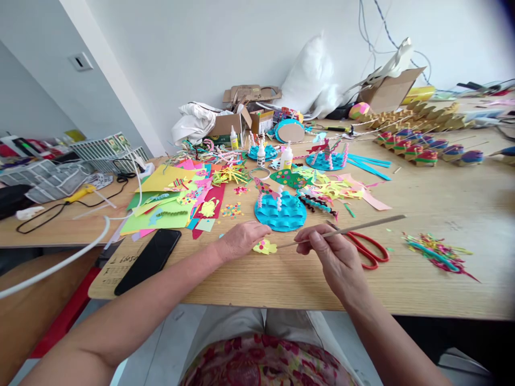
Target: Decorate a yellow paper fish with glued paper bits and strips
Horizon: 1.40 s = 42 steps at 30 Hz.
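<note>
My left hand rests low over the table, its bent fingers close together at the upper left edge of a small yellow paper fish with coloured dots. Its thumb is mostly hidden, and it seems to hold the fish in place. My right hand pinches a thin wooden stick, whose lower tip reaches the fish's tail. Just beyond both hands is a round blue base with wavy paper strips, bearing a red paper fish on twisted pink-and-white posts. Red-handled scissors lie beside my right hand.
Coloured paper sheets and a black phone lie to the left. White glue bottles, paper scraps and another blue base stand farther back. Thin paper shreds lie right. Another person's bare limb shows at left.
</note>
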Each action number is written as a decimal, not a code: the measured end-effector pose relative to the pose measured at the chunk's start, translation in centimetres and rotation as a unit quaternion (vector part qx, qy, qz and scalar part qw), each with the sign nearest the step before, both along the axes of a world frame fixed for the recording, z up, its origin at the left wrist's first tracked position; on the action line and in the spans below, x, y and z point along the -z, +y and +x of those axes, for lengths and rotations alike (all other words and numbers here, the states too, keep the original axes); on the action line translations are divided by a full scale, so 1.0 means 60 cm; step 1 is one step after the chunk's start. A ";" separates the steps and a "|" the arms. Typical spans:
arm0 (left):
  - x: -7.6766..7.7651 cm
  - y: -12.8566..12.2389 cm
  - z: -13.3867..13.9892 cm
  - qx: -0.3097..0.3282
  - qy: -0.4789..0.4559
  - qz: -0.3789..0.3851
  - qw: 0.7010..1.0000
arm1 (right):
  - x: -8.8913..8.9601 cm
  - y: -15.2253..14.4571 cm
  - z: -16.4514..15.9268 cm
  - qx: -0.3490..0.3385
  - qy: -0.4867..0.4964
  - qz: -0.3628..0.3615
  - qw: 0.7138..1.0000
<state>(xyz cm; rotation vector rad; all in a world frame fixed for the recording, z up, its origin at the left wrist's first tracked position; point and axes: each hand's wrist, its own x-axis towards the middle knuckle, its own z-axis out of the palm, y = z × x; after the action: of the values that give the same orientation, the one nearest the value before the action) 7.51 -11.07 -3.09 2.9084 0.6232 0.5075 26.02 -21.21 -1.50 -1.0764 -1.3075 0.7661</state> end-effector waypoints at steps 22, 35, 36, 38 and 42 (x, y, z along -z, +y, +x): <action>-0.005 0.003 0.000 -0.062 -0.069 -0.136 0.986 | 0.017 0.013 -0.014 -0.004 -0.107 -0.031 0.994; -0.002 -0.022 -0.056 -0.027 -0.001 -0.032 0.999 | 0.013 0.009 -0.008 -0.008 -0.067 -0.060 0.996; 0.001 -0.023 -0.058 -0.023 0.003 -0.027 0.999 | 0.014 0.008 -0.007 -0.009 -0.057 -0.059 0.997; 0.004 -0.025 -0.061 -0.020 0.003 -0.023 1.000 | 0.014 0.007 -0.002 -0.006 -0.033 -0.052 0.998; 0.008 -0.031 -0.064 -0.021 0.004 -0.018 1.000 | 0.009 0.002 0.003 0.026 0.007 -0.033 0.999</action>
<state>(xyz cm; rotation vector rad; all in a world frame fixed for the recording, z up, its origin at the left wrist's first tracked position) 3.67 -12.92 -3.54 2.8694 0.6897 0.4851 26.21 -21.07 -2.03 -1.1517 -1.2447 0.7822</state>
